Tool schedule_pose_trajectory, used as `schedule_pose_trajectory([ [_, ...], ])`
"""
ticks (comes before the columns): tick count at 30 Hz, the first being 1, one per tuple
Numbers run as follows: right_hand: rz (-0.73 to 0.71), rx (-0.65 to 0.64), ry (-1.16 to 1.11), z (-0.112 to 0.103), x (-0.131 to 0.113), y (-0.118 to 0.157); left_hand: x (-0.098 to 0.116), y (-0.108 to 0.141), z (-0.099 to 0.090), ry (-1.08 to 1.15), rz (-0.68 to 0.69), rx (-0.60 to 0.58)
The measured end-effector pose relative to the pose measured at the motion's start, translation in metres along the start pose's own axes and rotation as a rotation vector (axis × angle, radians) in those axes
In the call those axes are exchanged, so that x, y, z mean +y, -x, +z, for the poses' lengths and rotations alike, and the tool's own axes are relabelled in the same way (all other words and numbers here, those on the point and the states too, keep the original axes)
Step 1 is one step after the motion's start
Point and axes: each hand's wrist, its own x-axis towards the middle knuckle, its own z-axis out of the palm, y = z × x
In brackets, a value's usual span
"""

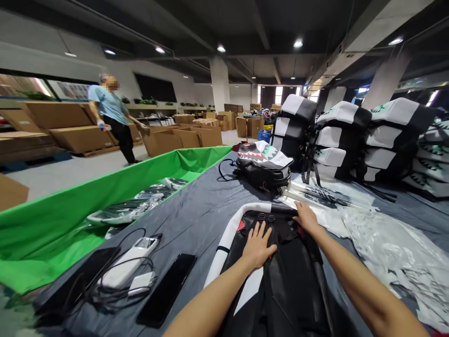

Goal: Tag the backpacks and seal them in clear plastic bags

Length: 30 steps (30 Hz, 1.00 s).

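A black and white backpack (298, 276) lies on the grey-covered table in front of me, its strap side facing up. My left hand (257, 245) rests flat on its upper part, fingers spread, just below two small black buckles (266, 218). At the top right edge of the same backpack, my right hand (307, 218) grips the rim, with thumb and fingers around it. Just beyond it sits another backpack (263, 159) with a shark-mouth print, its loose black strap trailing left.
Left lie a black phone (168, 288), a white power bank (128, 264) and tangled cables. A green fabric trough (140, 175) holds plastic-wrapped items. Clear plastic bags (396, 248) lie right, below stacked backpacks (340, 135). A person (112, 112) stands near cardboard boxes (182, 138).
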Motion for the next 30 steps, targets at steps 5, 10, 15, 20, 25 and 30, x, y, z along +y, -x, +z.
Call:
schedule_pose_trajectory([
  [5, -0.072, -0.253, -0.048, 0.006, 0.025, -0.047, -0.003, 0.014, 0.01, 0.034, 0.012, 0.094],
  [10, -0.078, -0.327, -0.028, 0.026, 0.02, -0.078, -0.012, 0.0, 0.017, 0.107, 0.102, 0.138],
  [15, -0.096, -0.23, 0.055, 0.021, 0.005, -0.064, -0.019, -0.023, 0.021, 0.15, 0.08, 0.185],
  [20, -0.374, 0.104, -0.027, 0.005, -0.033, 0.049, -0.012, -0.019, 0.022, 0.168, 0.094, 0.325],
  [25, -0.814, -0.039, -0.293, -0.014, -0.099, 0.172, -0.006, -0.017, 0.006, 0.248, 0.086, 0.313],
  [30, -0.573, -0.143, -0.065, 0.008, -0.117, 0.155, -0.007, 0.019, -0.013, 0.369, 0.225, 0.157],
])
